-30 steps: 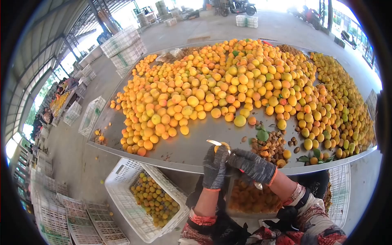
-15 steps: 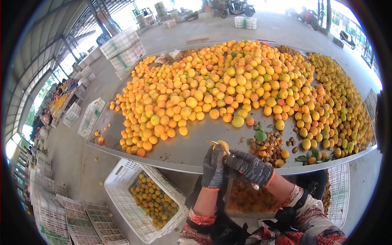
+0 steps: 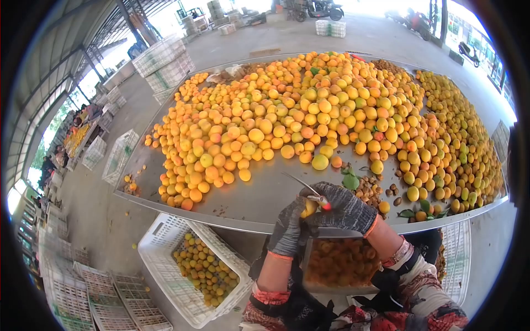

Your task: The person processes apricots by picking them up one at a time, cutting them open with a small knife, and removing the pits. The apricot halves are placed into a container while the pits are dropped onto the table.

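Note:
Both of my hands wear dark grey knit gloves and meet above the near edge of the metal table (image 3: 251,190). My left hand (image 3: 288,229) is closed round an apricot (image 3: 309,208), which shows partly between the gloves. In my right hand (image 3: 345,209) is a slim metal tool (image 3: 300,181) with a thin curved shaft pointing up and left. A red spot shows at the tool's lower end; its exact kind I cannot make out. Just beyond my hands lies a heap of apricots (image 3: 259,132). Brown pits (image 3: 369,190) and a green leaf (image 3: 350,181) are right of them.
Under the table, a white plastic crate (image 3: 152,243) with apricots stands at left. A container of orange fruit pieces (image 3: 339,265) sits below my hands. Stacked crates (image 3: 164,63) stand behind left, more crates (image 3: 63,276) lower left. People sit at a far table (image 3: 77,138).
My right hand has turned and risen slightly, so the tool's long thin shaft now points up and left above the apricot. My left hand stays on the fruit.

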### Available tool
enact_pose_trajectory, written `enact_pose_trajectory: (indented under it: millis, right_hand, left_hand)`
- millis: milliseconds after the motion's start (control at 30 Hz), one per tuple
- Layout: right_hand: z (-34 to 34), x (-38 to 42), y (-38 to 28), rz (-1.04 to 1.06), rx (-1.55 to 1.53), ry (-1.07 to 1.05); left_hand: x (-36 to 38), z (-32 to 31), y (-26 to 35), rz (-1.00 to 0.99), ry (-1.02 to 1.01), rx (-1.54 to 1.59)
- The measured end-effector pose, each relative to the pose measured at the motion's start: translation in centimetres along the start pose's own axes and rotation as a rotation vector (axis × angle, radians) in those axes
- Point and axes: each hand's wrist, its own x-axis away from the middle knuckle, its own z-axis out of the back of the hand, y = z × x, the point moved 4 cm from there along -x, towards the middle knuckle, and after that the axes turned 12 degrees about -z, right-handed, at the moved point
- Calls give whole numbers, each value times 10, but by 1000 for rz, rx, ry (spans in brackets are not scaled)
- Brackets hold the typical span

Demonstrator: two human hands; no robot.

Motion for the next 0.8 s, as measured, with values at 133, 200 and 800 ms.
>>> enact_pose_trajectory:
  millis: [133,200,800]
  right_hand:
    - [-11,3,8,-7,178,257]
    - [-15,1,4,-32,178,344]
    - [16,78,37,-357,-283,71]
  left_hand:
    - [-9,8,-21,-98,138,0]
    - [-9,12,-23,-50,235,33]
    - [-16,4,-15,30,240,427]
